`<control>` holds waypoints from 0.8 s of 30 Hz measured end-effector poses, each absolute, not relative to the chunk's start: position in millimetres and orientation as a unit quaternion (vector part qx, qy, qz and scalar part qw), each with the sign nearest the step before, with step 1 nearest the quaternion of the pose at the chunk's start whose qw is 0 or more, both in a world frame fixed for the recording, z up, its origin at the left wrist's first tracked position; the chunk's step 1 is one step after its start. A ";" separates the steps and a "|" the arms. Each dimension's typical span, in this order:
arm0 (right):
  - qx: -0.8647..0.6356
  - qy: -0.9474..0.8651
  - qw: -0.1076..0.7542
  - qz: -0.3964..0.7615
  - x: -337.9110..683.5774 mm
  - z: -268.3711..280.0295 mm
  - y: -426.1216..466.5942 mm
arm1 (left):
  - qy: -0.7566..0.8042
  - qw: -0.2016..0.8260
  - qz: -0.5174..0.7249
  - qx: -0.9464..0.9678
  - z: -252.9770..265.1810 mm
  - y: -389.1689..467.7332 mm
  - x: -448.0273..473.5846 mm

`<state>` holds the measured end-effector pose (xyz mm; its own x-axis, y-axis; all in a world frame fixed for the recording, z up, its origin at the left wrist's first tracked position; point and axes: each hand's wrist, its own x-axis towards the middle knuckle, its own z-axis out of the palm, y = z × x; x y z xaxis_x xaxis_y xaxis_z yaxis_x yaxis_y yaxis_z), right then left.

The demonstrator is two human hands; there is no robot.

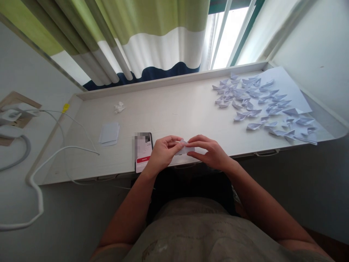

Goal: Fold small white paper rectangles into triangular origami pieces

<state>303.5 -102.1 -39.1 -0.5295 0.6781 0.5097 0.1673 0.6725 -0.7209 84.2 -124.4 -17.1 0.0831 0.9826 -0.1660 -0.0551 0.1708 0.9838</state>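
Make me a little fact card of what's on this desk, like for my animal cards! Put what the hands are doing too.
Place: a white desk below a green, white and dark blue curtain
Left hand: the left hand pinches a small white paper
Right hand: the right hand holds the same paper
By the left hand: a phone, screen lit
Left side: flat paper slips, with a crumpled paper behind
Right side: many folded paper shapes, too crowded to count surely

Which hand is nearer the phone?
Left: the left hand is just right of the phone; the right hand is farther right, on the far side of the held paper.
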 end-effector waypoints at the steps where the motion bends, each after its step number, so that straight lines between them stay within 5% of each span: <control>1: -0.253 -0.822 0.408 0.306 303.7 -39.4 -102.2 | 0.508 0.568 0.453 0.462 -18.1 -124.2 83.7; 10: -0.281 -0.809 0.420 0.301 298.0 -42.0 -106.1 | 0.500 0.557 0.470 0.468 -18.0 -126.9 84.9; 18: -0.360 -0.722 0.426 0.408 295.5 -31.6 -108.1 | 0.437 0.587 0.443 0.518 -14.4 -137.1 80.2; 24: -0.385 -0.616 0.447 0.522 293.3 -30.7 -109.6 | 0.479 0.463 0.458 0.588 -21.3 -143.7 83.3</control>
<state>293.3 -109.6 -30.7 -0.3045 0.9408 0.1489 0.0065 0.1584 -0.9874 83.3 -143.7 -21.3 0.1209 0.9881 0.0952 0.1387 -0.1118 0.9840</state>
